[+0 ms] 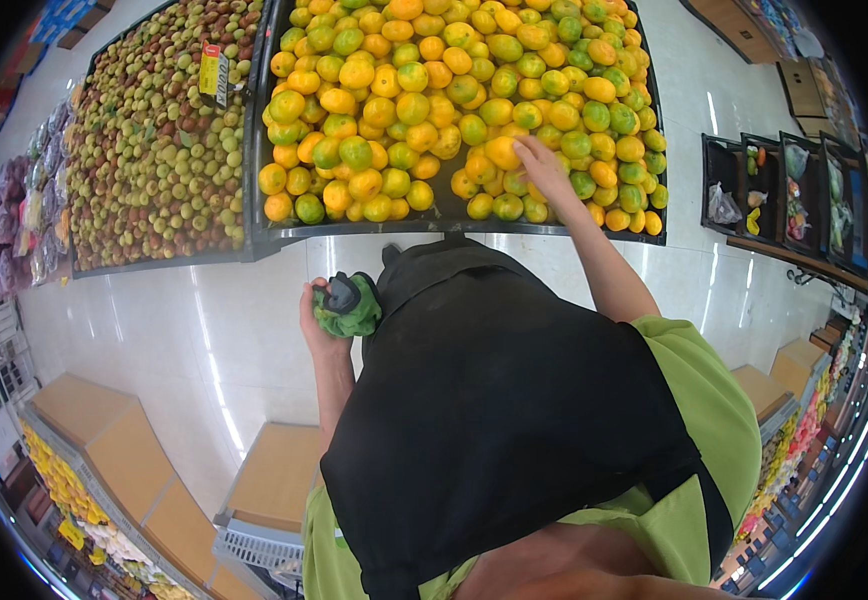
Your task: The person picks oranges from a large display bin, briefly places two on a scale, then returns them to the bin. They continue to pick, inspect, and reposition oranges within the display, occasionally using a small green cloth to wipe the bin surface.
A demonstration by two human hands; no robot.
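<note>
My left hand is closed around a crumpled green cloth with dark grey edging, held beside the black apron. My right hand reaches over the near part of a black display bin heaped with orange and green mandarins. Its fingertips touch one orange mandarin; whether they grip it, I cannot tell. Left of that hand, a gap in the pile shows the bin's dark bottom.
A bin of red-green jujubes with a price sign adjoins on the left. Black crates with bagged produce stand at right. Cardboard-coloured boxes and a yellow fruit display lie behind me on the left.
</note>
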